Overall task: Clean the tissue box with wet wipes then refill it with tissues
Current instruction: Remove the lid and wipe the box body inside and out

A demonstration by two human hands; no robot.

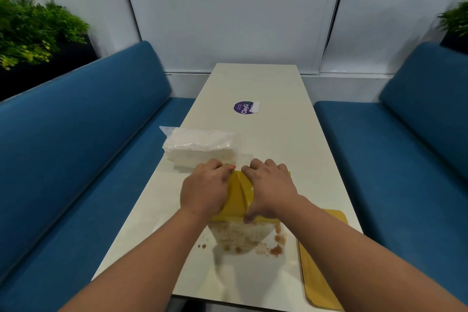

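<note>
Clearly, in the head view both hands grip the yellow box [240, 192] at the counter's [266, 83] near middle — left hand [203, 191] curled over its left side, right hand [269, 190] over its right, thumb at the near edge. Tissues [200, 147] lie just beyond, far-left. A soiled wipe [240, 238] lies near — best hold the box firm and wipe every face before refilling.

Blue benches [83, 119] (white walls [228, 7])
</note>
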